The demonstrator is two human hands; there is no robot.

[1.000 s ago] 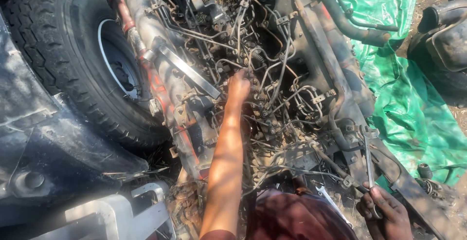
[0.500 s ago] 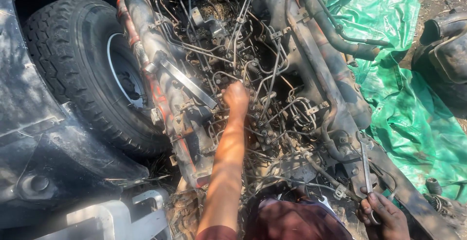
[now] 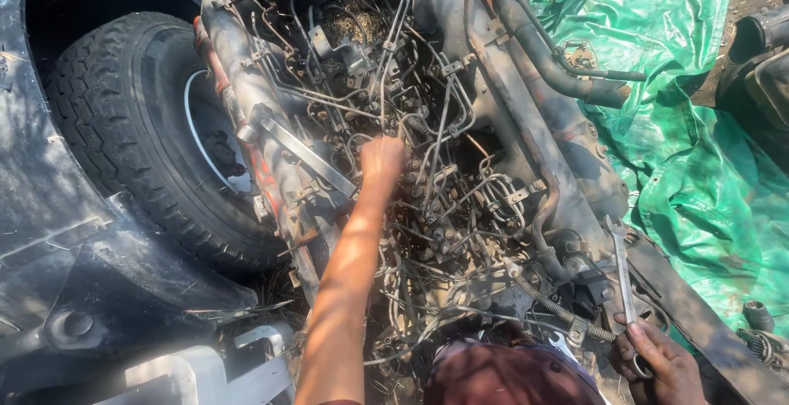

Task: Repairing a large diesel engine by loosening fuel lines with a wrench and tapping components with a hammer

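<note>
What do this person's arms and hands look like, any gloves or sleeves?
No gloves: both hands are bare. The left hand sits at the end of a long bare forearm with no sleeve, watch or band showing. The right hand is bare too, grimy with dark grease, and only its wrist shows. No rings are visible.
</note>
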